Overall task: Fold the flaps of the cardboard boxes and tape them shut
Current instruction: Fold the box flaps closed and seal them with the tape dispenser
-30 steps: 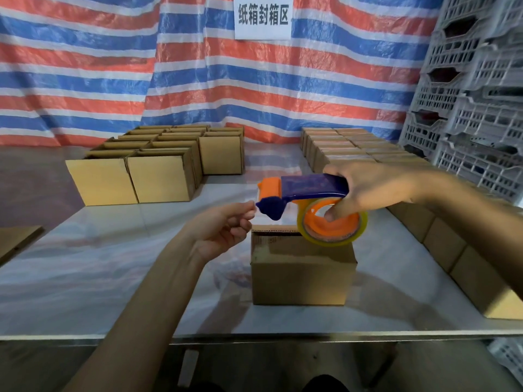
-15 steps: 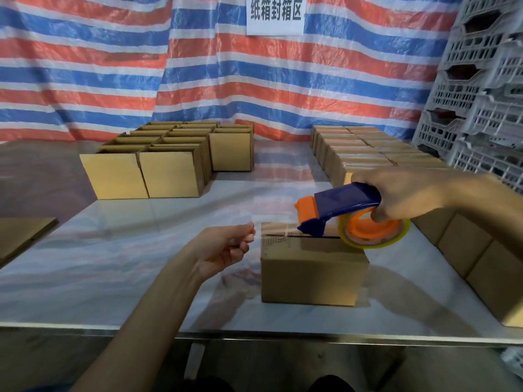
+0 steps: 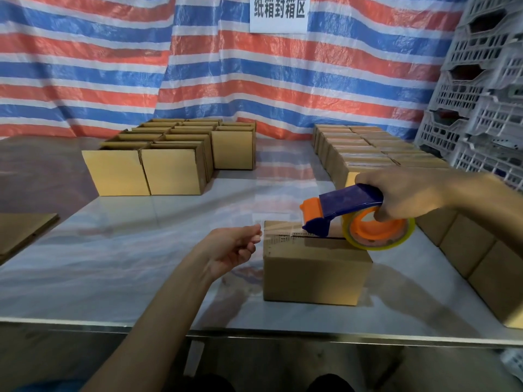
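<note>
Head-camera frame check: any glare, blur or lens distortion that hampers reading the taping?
Head view: wide-angle distortion leans the crates at the right edge; the glossy table mirrors the striped tarp without washing out; the left hand is slightly soft, and the clear tape strip it pinches barely shows; tape dispenser and box are sharp.

One closed box (image 3: pixel 314 273) mid-table, the landmark. Just above it: one tape dispenser (image 3: pixel 345 202), one tape roll (image 3: pixel 379 244), one tape strip (image 3: pixel 278 229). Two hands: left hand (image 3: pixel 235 250) beside box, right hand (image 3: pixel 407 193) above. Behind box, leftward: open boxes (image 3: pixel 169 171) in three columns, two in front row, total hidden. Behind, rightward: sealed boxes (image 3: pixel 368 154) in two columns, total unclear. Far left of box: one flat cardboard sheet (image 3: pixel 22 230). High behind: one sign (image 3: pixel 278 12).
</note>
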